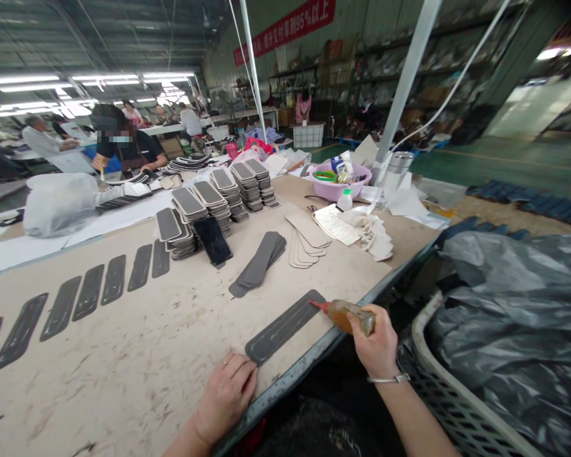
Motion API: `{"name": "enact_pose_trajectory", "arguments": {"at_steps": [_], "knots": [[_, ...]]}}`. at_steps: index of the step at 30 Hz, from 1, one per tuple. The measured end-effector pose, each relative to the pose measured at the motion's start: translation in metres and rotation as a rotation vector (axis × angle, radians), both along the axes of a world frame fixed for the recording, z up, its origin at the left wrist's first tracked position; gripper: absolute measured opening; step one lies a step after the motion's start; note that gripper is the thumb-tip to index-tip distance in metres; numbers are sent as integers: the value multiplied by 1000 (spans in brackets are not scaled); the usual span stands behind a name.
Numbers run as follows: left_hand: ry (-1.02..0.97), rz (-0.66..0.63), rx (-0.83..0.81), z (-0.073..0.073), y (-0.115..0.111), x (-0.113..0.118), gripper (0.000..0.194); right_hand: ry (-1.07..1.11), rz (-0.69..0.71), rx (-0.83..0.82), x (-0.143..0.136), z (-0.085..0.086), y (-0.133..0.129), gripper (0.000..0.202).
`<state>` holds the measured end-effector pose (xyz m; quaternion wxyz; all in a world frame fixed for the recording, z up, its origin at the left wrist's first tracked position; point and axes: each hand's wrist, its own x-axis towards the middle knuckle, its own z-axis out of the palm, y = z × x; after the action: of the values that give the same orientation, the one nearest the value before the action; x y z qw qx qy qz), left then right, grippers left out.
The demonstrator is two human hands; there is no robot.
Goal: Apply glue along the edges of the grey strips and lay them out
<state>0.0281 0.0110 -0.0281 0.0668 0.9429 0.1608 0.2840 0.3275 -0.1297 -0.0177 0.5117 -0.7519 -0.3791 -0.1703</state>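
A long grey strip (284, 325) lies flat near the front edge of the surface (124, 355), slanting away from the person. The left hand (228, 393) rests just beside the strip's near end, its grip released, fingers flat and touching that end. The right hand (378, 346) has its grip clenched around an amber glue bottle (345, 314), whose red nozzle meets the strip's far end. Beyond the strip lies a small stack of dark pieces (259, 263), and further back stand piles of grey pads (219, 200). Left of the strip, a row of dark strips (90, 292) lies spread out. Right of the strip stands a basket (457, 406) lined with grey plastic.
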Motion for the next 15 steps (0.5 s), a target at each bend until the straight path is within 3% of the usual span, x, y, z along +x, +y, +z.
{"name": "enact_pose_trajectory", "arguments": {"at_steps": [3, 9, 15], "knots": [[0, 2, 17, -1, 0, 0, 13, 11, -49, 1, -1, -2, -1, 25], [10, 3, 25, 0, 1, 0, 14, 110, 39, -21, -19, 1, -2, 25], [27, 5, 23, -1, 1, 0, 14, 137, -59, 30, 9, 5, 7, 29]]}}
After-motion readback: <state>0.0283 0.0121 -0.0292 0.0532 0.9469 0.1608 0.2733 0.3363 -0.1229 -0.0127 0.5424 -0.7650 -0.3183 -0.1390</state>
